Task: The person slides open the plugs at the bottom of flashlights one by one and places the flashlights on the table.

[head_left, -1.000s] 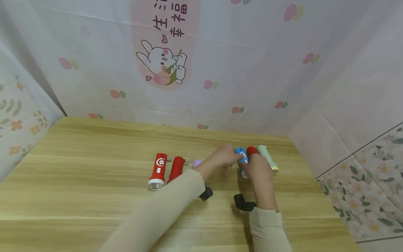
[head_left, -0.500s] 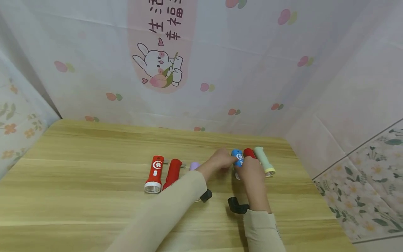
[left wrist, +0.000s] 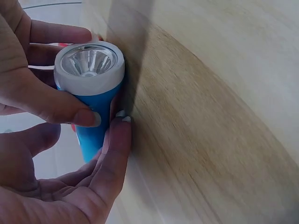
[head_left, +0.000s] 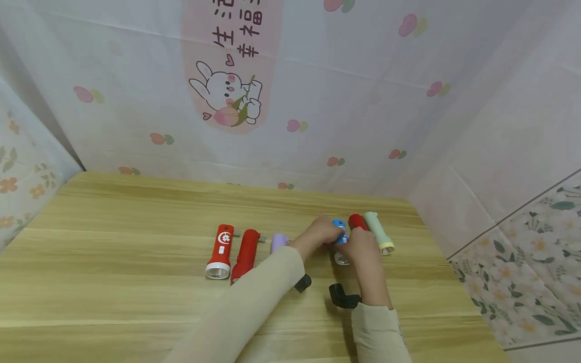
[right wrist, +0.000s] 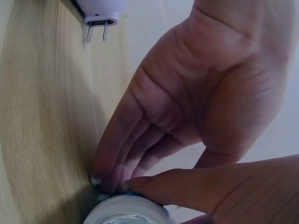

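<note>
Both hands work on a blue flashlight (head_left: pixel 339 226) with a white head. In the left wrist view its clear lens (left wrist: pixel 89 61) faces the camera. My right hand (head_left: pixel 361 250) grips it near the head, thumb pressed on the blue body and fingers behind. My left hand (head_left: pixel 321 232) holds the body from the other side, its curled fingertips (left wrist: pixel 122 119) against the side that faces the tabletop. In the left wrist view the left thumb lies slightly apart from the body. Only the white head rim (right wrist: pixel 133 207) shows in the right wrist view.
A dark red flashlight (head_left: pixel 356 221) and a pale green one (head_left: pixel 378 232) lie right of the hands. To the left lie a red-and-white flashlight (head_left: pixel 221 249), a red one (head_left: pixel 246 253) and a purple one (head_left: pixel 278 242), partly under the left forearm. Metal prongs (right wrist: pixel 96 33) stick out of the purple one.
The head view has shifted slightly. My left hand has moved a little to the right along the blue flashlight, covering more of its label. The lens end shows more clearly towards me.
</note>
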`<move>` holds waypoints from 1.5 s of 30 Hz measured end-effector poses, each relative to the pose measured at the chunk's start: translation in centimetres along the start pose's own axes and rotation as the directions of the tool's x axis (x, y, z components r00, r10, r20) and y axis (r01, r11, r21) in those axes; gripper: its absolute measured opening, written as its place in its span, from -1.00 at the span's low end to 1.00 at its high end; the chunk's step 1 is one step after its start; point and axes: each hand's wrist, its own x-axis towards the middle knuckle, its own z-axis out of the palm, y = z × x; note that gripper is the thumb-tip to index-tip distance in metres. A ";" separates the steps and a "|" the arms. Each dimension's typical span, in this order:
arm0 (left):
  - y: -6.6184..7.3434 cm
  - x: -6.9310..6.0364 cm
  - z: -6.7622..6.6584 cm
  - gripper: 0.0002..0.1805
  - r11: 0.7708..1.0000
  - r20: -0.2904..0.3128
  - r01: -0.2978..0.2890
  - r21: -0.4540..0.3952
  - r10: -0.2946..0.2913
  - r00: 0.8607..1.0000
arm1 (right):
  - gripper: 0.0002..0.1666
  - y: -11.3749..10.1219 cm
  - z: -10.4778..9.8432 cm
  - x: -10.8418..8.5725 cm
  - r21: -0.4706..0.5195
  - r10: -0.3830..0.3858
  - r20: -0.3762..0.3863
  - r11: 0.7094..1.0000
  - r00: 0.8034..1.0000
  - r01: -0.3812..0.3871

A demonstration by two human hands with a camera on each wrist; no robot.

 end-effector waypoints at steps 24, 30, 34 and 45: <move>0.8 -0.2 0.1 -0.52 0.989 -0.060 -0.019 0.149 0.029 0.998 | -0.52 0.1 -0.6 0.1 0.191 -0.061 0.027 0.980 0.998 0.055; 1.5 -0.8 -0.6 -0.68 0.995 -0.114 -0.075 0.066 0.083 0.990 | -0.53 -0.3 -1.5 -0.2 0.198 -0.089 -0.022 0.976 0.996 0.092; 1.6 -1.5 -1.5 -0.69 0.992 -0.145 -0.120 0.032 0.124 0.982 | -0.55 -0.7 -2.2 -0.5 0.191 -0.109 -0.030 0.975 0.994 0.113; 0.9 -4.6 -4.8 -0.59 0.977 -0.144 -0.191 -0.098 0.176 0.974 | -0.37 -2.5 -3.2 -2.1 0.322 -0.171 -0.002 0.933 0.985 0.162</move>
